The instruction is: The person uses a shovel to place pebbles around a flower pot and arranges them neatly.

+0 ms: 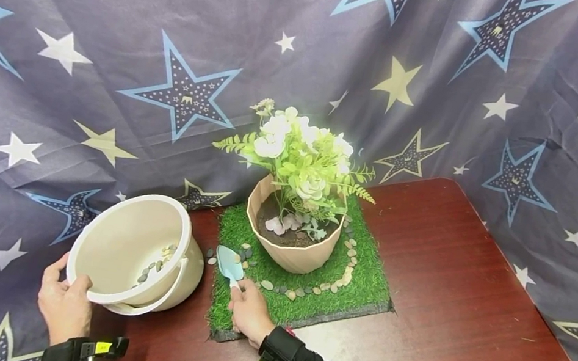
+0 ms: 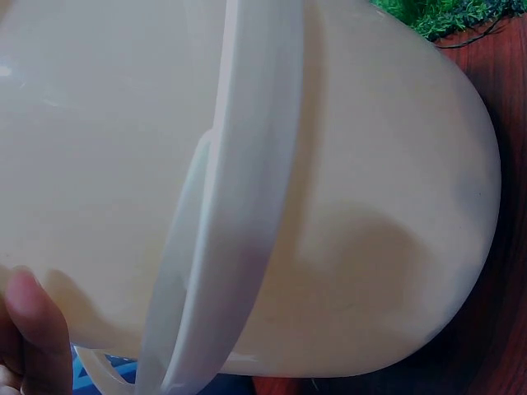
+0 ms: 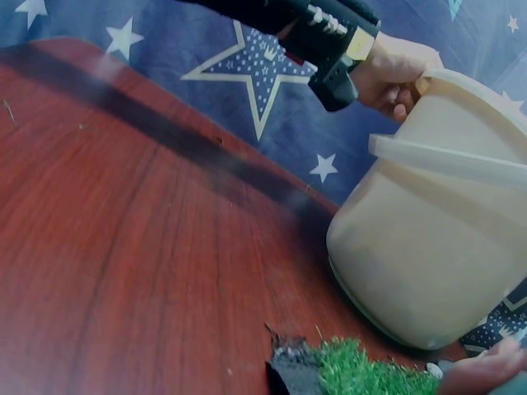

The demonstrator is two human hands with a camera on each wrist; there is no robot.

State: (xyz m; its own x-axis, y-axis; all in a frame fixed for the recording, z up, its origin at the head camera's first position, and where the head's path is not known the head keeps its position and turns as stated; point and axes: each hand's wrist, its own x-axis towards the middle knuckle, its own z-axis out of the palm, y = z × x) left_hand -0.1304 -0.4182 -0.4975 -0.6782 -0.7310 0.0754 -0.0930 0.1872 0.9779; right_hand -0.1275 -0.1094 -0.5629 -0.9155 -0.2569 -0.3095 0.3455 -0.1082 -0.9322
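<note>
A cream plastic bucket (image 1: 119, 243) lies tilted on its side at the table's left, a few pebbles (image 1: 155, 263) inside. My left hand (image 1: 62, 300) grips its rim at the lower left; the bucket's wall (image 2: 370, 206) fills the left wrist view, my thumb (image 2: 29, 329) at the corner. My right hand (image 1: 248, 313) holds a small light-blue trowel (image 1: 229, 263), its blade over the grass mat (image 1: 364, 277) near scattered pebbles (image 1: 307, 291). A beige pot (image 1: 289, 254) of artificial white flowers (image 1: 298, 151) stands on the mat. The right wrist view shows the bucket (image 3: 436, 247) and my left hand (image 3: 395, 74).
The dark red wooden table (image 1: 457, 327) stretches to the right of the mat. A star-patterned grey-blue cloth (image 1: 119, 45) hangs behind and along both sides. A ring of pebbles curves round the pot on the mat.
</note>
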